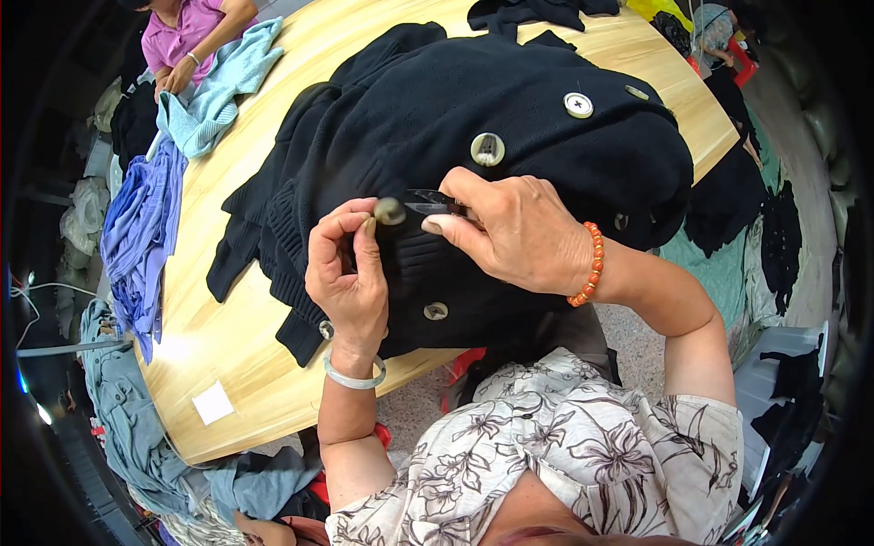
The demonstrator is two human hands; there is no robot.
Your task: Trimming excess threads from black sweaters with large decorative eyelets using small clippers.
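A black knit cardigan (pixel 410 100) with several large buttons lies bunched over the table in front of me. My left hand (pixel 350 255) is closed, pinching a round button (pixel 390 211) at its edge; the button is blurred. My right hand (pixel 519 227) is closed around small dark thread snips (pixel 432 202), whose blades point left toward that button. The blade tips are apart and close beside the button; whether they touch a thread is too fine to tell. A pale button with a dark cross (pixel 578 106) and a striped brown button (pixel 487 149) face up on the cardigan.
The wooden table (pixel 232 346) carries a small white paper square (pixel 213 403) near its front left corner. Blue-violet garments (pixel 146 227) hang over the left edge. Another person (pixel 182 45) handles a light teal knit (pixel 223 91) at far left. Grey-green clothes (pixel 137 400) are heaped below.
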